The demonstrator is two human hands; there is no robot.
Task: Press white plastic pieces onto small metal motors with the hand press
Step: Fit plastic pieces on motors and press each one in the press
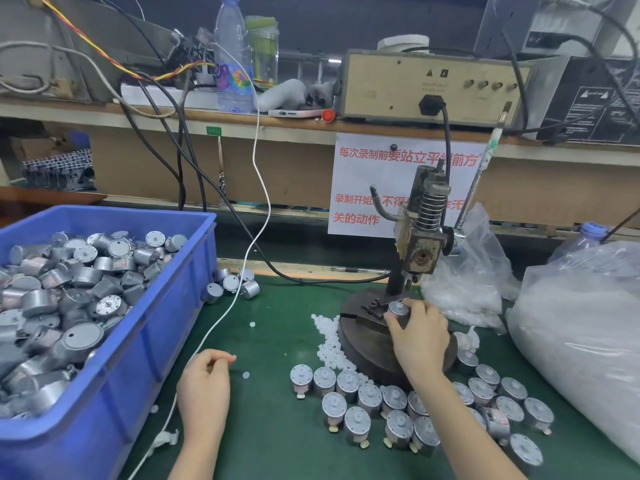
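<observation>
step: loading press | right hand (419, 336) grips small round silver metal motor (398, 308) on base of rusty iron hand press (423, 244), below ram | left hand (205, 382) pinches 1 tiny white plastic piece (232, 358) | next: likely piece onto motor top, aligned, before pressing

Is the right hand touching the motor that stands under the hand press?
Touching. The head view shows the right hand with its fingers curled round the motor, holding it on the press base.

left hand (204, 379) and right hand (420, 336) bare; both forearms (460, 424) bare down to frame edge.
</observation>
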